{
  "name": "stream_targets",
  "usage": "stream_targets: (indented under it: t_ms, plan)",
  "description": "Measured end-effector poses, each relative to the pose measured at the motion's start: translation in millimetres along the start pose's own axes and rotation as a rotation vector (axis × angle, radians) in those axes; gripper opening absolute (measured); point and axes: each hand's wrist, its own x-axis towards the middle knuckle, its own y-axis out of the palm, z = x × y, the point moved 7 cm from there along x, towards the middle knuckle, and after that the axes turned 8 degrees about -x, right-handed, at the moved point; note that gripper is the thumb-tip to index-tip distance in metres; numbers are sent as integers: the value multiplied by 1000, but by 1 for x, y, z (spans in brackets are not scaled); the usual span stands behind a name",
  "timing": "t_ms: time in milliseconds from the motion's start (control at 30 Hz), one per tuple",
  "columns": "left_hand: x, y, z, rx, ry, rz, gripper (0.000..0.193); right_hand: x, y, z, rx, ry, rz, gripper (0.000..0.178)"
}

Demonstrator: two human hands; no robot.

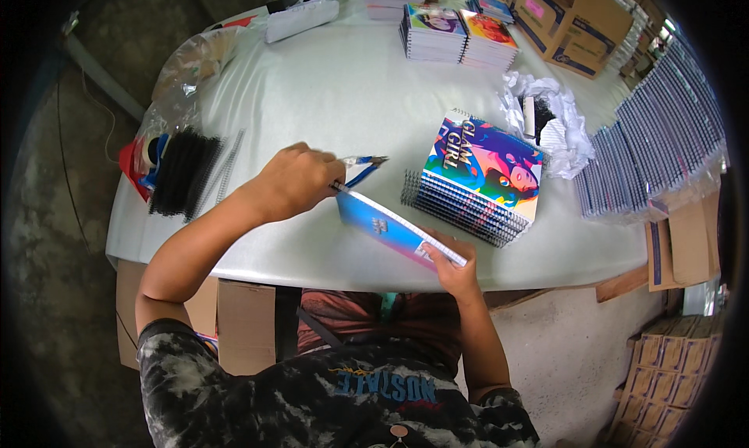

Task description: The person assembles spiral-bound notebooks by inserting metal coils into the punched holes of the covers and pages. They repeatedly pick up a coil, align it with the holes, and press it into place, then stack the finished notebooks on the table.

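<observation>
A thin spiral notebook (pixel 394 233) with a blue-to-pink cover is held on edge, tilted, above the near side of the table. My right hand (pixel 452 270) grips its lower right end, thumb on the cover. My left hand (pixel 300 181) is closed at its upper left corner, fingers pinched by the end of the dark coil; the fingertips are partly hidden. Blue-handled pliers (pixel 363 169) lie just beyond that corner, jaws pointing right. To the right is a stack of spiral notebooks (pixel 484 175) with a colourful illustrated cover on top.
Loose black coils (pixel 186 171) lie at left beside a plastic bag (pixel 191 66). More notebook stacks (pixel 460 38) and a carton (pixel 566 23) stand at the back. Crumpled white paper (pixel 562 128) holds black coils. Tall notebook rows (pixel 655 136) line the right edge.
</observation>
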Motion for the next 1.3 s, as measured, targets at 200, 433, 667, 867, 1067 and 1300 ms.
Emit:
stream_targets:
  t_ms: [200,433,667,867,1067,1300]
  plan:
    - [-10,-4,-10,140,170,-308,37,1,3,12,-65,-208,-52,34]
    - [-33,93,5,76,167,-755,91,-6,13,19,-84,-297,-101,30]
    - [-46,67,38,69,126,-1297,113,-9,27,41,-155,-427,-45,28]
    - [-46,124,8,263,309,-905,123,-13,21,43,-250,-558,-128,30]
    - [-49,144,11,20,215,-935,110,-15,36,47,-167,-495,-50,32]
    - [-60,79,28,37,169,-1213,120,-16,48,51,-132,-502,6,32]
